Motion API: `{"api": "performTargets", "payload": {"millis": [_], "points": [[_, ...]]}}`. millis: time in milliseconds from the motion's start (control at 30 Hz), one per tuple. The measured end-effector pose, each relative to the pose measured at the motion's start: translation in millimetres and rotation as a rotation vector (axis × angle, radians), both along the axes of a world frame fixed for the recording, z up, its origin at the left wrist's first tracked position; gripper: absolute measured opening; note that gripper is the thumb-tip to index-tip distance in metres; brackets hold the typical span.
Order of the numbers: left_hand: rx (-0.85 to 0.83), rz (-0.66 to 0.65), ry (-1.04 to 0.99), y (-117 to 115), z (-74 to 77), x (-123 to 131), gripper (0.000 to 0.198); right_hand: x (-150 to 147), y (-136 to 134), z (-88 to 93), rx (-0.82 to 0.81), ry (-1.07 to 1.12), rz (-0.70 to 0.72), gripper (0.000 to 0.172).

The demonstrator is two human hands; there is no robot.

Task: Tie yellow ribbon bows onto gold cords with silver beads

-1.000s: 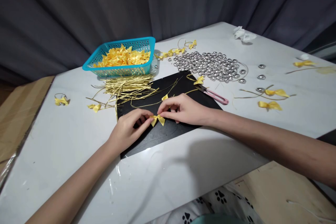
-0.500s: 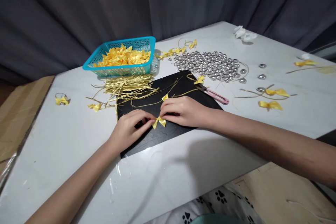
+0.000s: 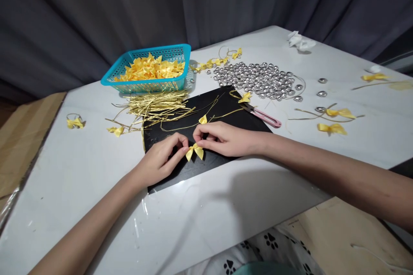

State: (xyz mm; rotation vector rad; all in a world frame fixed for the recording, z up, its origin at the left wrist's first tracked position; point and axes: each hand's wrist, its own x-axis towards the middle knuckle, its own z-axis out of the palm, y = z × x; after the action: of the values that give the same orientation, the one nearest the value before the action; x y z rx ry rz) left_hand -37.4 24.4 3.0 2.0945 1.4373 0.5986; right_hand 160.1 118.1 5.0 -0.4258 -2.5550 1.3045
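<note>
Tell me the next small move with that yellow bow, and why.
Probably pinch the yellow bow with the left hand alone and send the right hand to the gold cord on the black mat: both hands now pinch the bow, and that loose cord lies just beyond the right hand.

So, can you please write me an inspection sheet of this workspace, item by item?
Surface: white table, with a black sheet under the hands.
Job's things: yellow bow held over the black sheet; gold wires heaped behind it; teal basket full of yellow ribbon pieces.
Clutter: silver beads, pink cutter, loose bows, crumpled white paper.
Grippers: left hand and right hand both pinch the yellow bow, one from each side.
Cables: nothing seen.
Surroundings: dark curtain behind; cardboard at the left; paw-print cloth below the table edge.
</note>
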Motion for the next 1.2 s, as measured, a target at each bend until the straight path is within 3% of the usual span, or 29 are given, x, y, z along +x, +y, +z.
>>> {"api": "performTargets", "payload": {"millis": [167, 400, 667, 1200], "points": [[0.042, 0.036, -0.044, -0.3, -1.4, 0.2, 0.011, -0.3, 1.4, -2.2, -0.075, -0.001, -0.024, 0.009], [0.005, -0.007, 0.127, 1.0, -1.3, 0.4, 0.018, 0.8, 1.5, -1.2, -0.052, -0.022, -0.008, 0.004], [0.018, -0.018, 0.249, 2.9, 0.2, 4.5, 0.021, -2.7, -3.4, 5.8, -0.072, -0.196, -0.089, 0.005], [0.011, 0.086, 0.17, -0.1, -1.4, 4.9, 0.019, -3.3, -4.7, 3.9, -0.125, -0.127, -0.178, 0.011]]}}
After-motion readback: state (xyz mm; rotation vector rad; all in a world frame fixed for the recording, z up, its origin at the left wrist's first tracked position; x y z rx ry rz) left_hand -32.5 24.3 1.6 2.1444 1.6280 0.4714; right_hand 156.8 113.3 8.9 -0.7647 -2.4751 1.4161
